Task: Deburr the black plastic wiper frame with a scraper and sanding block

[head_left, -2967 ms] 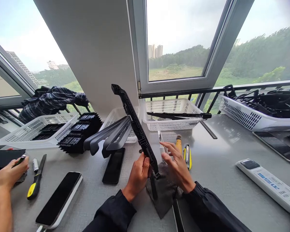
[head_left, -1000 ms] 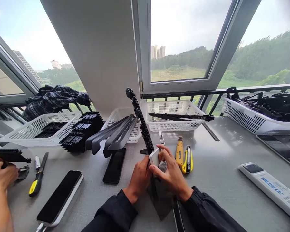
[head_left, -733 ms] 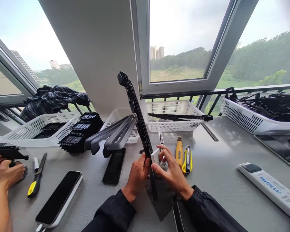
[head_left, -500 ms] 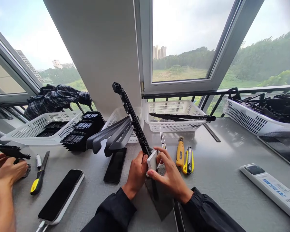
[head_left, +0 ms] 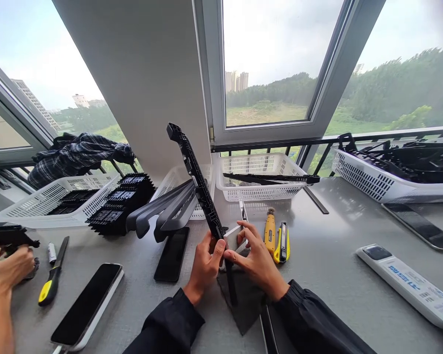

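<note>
My left hand (head_left: pixel 205 263) is closed around a long black plastic trim strip (head_left: pixel 203 194), which tilts up and away to the left. Its lower end reaches down past my fingers over a dark grey sheet or cloth (head_left: pixel 243 309). Pinched between the thumb and fingers of my right hand (head_left: pixel 256 258) is a small white rectangular block (head_left: pixel 232 239), held against the strip near my left thumb. The block's far side is hidden by my fingers. Beneath my right hand a narrow metal bar (head_left: pixel 268 327) lies on the table.
A yellow rotary tool (head_left: pixel 269 231) and a yellow utility knife (head_left: pixel 282 243) lie to the right. Phones (head_left: pixel 86 302), a file (head_left: pixel 55 270), grey curved trims (head_left: pixel 177 209) and stacked black parts (head_left: pixel 120 204) are leftward. White baskets (head_left: pixel 262 194) line the back. Another person's hands (head_left: pixel 9 268) hold a black part.
The view has turned slightly right. My left thumb has shifted toward the block, and the white block now lies more tilted against the strip. Both hands keep their holds.
</note>
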`<state>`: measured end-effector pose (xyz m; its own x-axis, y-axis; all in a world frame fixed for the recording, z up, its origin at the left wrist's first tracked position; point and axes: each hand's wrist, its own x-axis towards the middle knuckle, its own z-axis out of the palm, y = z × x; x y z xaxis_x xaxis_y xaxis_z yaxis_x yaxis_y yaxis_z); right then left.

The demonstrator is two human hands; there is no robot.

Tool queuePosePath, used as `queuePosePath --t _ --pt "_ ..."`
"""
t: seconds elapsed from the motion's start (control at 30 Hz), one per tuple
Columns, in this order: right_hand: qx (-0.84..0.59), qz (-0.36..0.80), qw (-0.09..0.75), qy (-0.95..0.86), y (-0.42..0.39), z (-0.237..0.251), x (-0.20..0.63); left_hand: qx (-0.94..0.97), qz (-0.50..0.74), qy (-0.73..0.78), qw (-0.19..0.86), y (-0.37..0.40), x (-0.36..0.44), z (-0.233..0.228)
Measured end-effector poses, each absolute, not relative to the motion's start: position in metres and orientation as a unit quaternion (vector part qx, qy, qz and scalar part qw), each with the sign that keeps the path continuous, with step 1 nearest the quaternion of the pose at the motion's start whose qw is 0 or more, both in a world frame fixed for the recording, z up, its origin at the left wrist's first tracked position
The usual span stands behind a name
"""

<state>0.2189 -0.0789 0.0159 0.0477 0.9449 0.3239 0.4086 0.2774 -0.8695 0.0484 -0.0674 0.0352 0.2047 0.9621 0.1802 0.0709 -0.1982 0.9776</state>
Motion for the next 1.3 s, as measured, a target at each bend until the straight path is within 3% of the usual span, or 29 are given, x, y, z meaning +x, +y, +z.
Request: queuePosePath --t 0.4,0.97,1.3 --pt "-0.558 0.233 0.502 -0.618 -0.076 0.014 0.22 0.599 0.464 0.415 0.503 -0.066 0.048 0.032" --pt "-0.548 0.248 0.442 -0.665 -0.081 0.027 0.224 0.578 0.479 0.412 0.516 -0.062 0.048 0.039" --pt "-0.558 0.24 0.455 -0.651 -0.08 0.025 0.226 0.497 0.446 0.371 0.645 -0.058 0.052 0.033"
